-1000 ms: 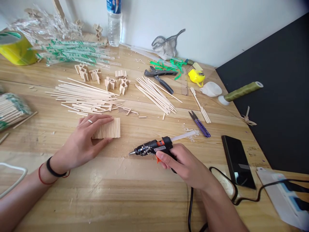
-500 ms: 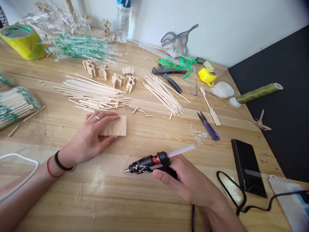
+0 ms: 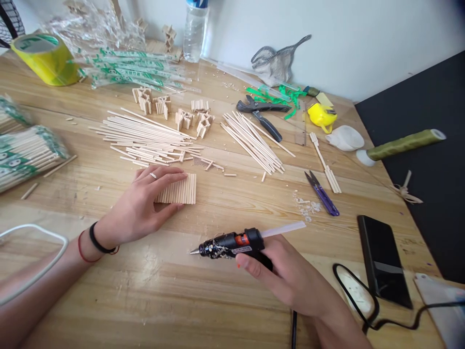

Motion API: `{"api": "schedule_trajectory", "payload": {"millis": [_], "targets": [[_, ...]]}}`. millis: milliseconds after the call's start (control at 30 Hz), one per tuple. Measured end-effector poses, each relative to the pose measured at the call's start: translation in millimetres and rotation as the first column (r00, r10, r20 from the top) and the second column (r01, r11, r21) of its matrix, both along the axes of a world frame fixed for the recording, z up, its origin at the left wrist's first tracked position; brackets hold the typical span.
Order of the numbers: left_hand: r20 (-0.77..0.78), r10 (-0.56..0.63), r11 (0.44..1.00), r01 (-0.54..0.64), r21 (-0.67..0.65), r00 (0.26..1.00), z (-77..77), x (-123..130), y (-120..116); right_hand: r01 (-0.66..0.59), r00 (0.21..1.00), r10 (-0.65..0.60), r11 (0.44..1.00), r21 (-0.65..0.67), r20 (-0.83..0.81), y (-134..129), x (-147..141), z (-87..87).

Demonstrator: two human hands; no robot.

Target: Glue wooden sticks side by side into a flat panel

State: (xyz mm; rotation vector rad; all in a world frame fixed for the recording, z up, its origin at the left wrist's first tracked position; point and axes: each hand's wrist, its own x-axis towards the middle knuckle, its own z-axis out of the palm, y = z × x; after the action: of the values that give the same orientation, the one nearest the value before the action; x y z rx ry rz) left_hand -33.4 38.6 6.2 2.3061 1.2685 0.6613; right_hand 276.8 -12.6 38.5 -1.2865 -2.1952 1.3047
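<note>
My left hand [image 3: 140, 208] holds a flat row of short wooden sticks [image 3: 187, 189] on the table, thumb along its near edge and fingers along the far edge. Its left part is hidden under the palm. My right hand [image 3: 286, 271] is closed around the handle of a black hot glue gun [image 3: 232, 245], whose metal nozzle points left, nearer to me than the row and apart from it. A translucent glue stick [image 3: 285, 229] sticks out of its back end. Beyond the left hand lie long wooden sticks [image 3: 145, 133] and small glued stick pieces [image 3: 184, 119].
Purple snips [image 3: 323, 194], glue scraps [image 3: 308, 208] and a black phone [image 3: 385, 261] lie to the right. A black cable [image 3: 374, 317] runs near my right forearm. Cutting pliers [image 3: 265, 116], a second stick pile [image 3: 254, 143], a water bottle [image 3: 195, 34] and yellow tape [image 3: 47, 60] stand farther back.
The whole scene has shifted slightly to the right in view. Both hands keep their holds, and the glue gun's nozzle sits marginally higher in the picture.
</note>
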Motion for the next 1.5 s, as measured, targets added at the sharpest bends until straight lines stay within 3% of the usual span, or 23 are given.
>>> {"api": "schedule_trajectory", "payload": {"millis": [333,533,700,867,1033,1200,1367,1500], "targets": [[0.006,-0.005,1.000,0.005,0.009,1.000,-0.8,0,0,0.207,0.973,-0.218,0.969,0.136,0.073,6,6,-7.8],[0.005,-0.005,1.000,0.005,0.022,1.000,-1.7,0,0,0.085,0.993,-0.093,0.991,0.101,0.074,3,3,-3.8],[0.007,-0.006,1.000,0.006,0.010,1.000,-1.1,0,0,0.202,0.975,-0.212,0.969,0.140,0.061,4,2,-6.9],[0.017,0.015,1.000,-0.015,0.010,1.000,-1.7,0,-1,0.153,0.984,-0.162,0.979,0.132,0.068,5,0,-8.5],[0.035,0.043,0.999,-0.043,0.002,0.998,-1.9,0,-2,0.233,0.969,-0.243,0.958,0.170,0.043,3,1,-7.3],[0.042,0.053,0.999,-0.053,-0.001,0.998,-1.6,0,-2,0.068,0.997,-0.071,0.994,0.082,0.031,-3,-5,-4.6],[0.037,0.052,0.999,-0.051,-0.016,0.998,-0.9,0,-2,0.133,0.989,-0.139,0.985,0.107,0.046,-2,-4,-4.7],[0.033,0.048,0.999,-0.047,-0.019,0.998,-0.6,0,-1,0.069,0.996,-0.074,0.994,0.083,0.051,-2,-4,-5.4]]}}
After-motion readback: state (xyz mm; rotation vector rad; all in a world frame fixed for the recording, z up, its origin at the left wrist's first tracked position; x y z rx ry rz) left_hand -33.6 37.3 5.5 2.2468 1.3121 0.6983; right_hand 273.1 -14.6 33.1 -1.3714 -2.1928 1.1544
